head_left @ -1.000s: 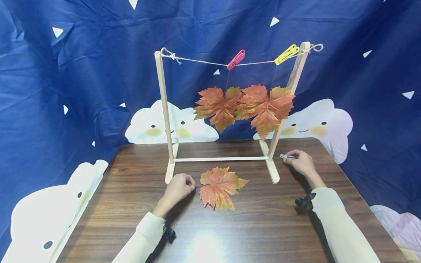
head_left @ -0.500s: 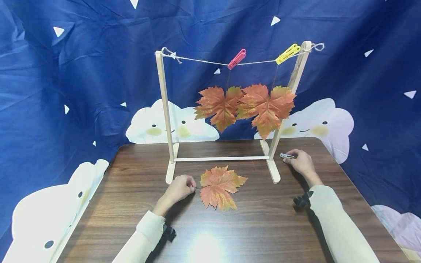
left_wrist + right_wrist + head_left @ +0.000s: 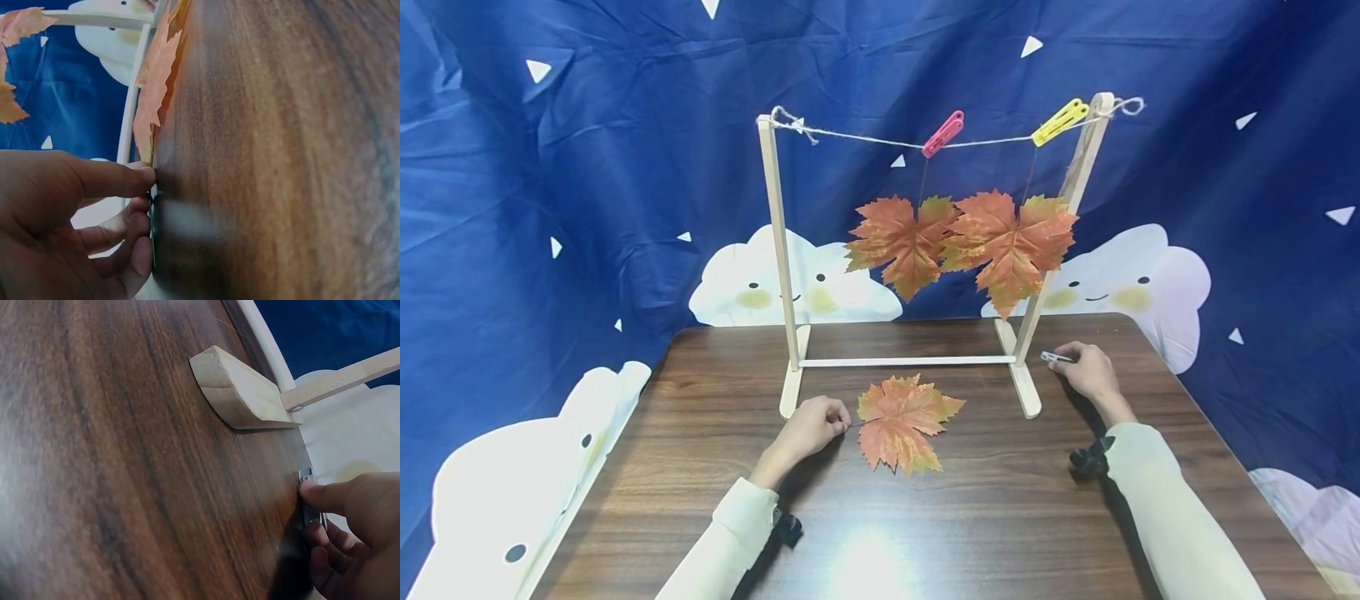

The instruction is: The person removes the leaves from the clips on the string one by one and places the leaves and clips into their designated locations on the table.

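Note:
My left hand (image 3: 811,428) pinches the thin stem of an orange maple leaf (image 3: 904,423) between thumb and fingertips, low over the table. In the left wrist view the leaf (image 3: 159,81) stretches away from the fingertips, seen nearly edge-on. At the right my right hand (image 3: 1086,369) holds a small grey clothespin (image 3: 1055,357) between thumb and fingers, close to the tabletop beside the rack's right foot. The right wrist view shows the thumb lying on the clothespin (image 3: 309,509), whose rear part the fingers cover.
A wooden rack (image 3: 780,242) with a string (image 3: 857,137) across its top stands at the back of the table (image 3: 985,517). A pink clothespin (image 3: 943,134) and a yellow clothespin (image 3: 1060,122) sit on the string, with two maple leaves (image 3: 1011,242) hanging below them.
The leaf on the table has turned slightly and shifted a little away from me, its stem coming into view at the left fingertips. The right hand has hardly moved.

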Motion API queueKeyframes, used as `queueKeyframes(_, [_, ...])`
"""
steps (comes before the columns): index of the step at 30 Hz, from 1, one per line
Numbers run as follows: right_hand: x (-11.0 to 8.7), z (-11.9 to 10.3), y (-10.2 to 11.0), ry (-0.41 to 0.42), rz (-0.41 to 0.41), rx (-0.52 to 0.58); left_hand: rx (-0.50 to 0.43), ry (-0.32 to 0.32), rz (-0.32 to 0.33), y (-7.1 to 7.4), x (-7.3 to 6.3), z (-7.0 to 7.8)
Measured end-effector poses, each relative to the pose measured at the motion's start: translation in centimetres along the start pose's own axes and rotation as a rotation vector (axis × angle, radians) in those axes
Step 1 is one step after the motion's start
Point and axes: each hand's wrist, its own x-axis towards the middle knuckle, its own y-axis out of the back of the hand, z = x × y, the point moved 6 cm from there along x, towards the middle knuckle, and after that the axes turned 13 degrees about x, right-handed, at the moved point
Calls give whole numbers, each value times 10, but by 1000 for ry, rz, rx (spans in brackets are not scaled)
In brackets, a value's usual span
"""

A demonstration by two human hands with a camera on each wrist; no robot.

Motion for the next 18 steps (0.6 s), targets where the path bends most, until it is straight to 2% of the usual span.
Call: queueKeyframes(18, [-1,2,0,5,45,-20,-2,16,19,-1,3,-2])
